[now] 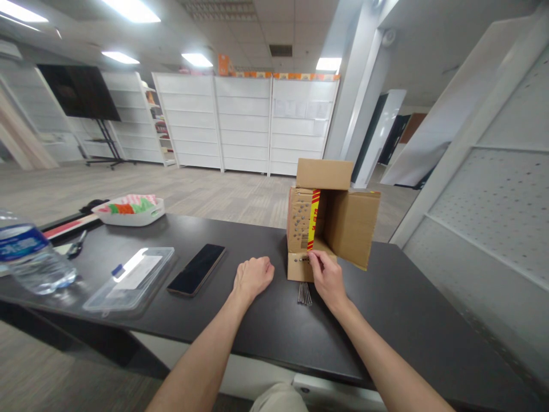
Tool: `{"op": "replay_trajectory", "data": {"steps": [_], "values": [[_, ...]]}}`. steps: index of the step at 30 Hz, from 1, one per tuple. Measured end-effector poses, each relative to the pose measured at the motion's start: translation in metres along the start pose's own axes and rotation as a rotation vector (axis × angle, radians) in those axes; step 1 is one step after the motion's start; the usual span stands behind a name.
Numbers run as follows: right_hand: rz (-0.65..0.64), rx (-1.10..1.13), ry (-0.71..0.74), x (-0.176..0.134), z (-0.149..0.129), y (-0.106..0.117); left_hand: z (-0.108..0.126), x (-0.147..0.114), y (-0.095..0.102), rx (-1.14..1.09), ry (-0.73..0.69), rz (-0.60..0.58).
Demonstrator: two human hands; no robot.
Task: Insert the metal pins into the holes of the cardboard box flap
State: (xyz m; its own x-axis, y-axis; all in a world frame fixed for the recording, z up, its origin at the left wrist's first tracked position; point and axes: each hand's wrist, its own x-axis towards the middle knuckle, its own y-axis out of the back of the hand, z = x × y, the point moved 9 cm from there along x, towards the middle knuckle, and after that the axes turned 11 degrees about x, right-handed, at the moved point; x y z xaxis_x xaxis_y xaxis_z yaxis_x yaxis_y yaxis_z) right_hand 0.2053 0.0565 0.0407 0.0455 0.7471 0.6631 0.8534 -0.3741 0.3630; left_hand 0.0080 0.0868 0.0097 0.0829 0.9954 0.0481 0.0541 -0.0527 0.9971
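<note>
An open cardboard box [300,223] lies on its side on the dark table, its opening towards me and its flaps spread. Several round grey nail heads dot its left flap and its lower flap [295,269]. My right hand [329,280] is at that lower flap, thumb and forefinger pinched together at its top edge; whatever they hold is too small to make out. Below the flap, a small bunch of nails [304,294] lies on the tabletop. My left hand [253,277] rests on the table left of the box, curled into a fist with nothing visible in it.
Left of my hands lie a black phone [197,269] and a clear plastic case [131,280]. A water bottle [32,252] stands at the far left. Behind, a white basket [128,216] holds colourful packets. The table [398,320] ends near a white partition on the right.
</note>
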Motion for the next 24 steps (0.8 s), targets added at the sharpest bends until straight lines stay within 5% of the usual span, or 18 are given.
{"op": "replay_trajectory", "data": {"steps": [10, 24], "values": [[-0.068, -0.069, 0.106, -0.002, -0.005, -0.008, 0.001, 0.0, 0.001, 0.005, -0.004, 0.006], [-0.072, -0.104, 0.042, -0.004, 0.0, -0.006, 0.0, 0.002, -0.002, 0.018, -0.03, 0.044]]}}
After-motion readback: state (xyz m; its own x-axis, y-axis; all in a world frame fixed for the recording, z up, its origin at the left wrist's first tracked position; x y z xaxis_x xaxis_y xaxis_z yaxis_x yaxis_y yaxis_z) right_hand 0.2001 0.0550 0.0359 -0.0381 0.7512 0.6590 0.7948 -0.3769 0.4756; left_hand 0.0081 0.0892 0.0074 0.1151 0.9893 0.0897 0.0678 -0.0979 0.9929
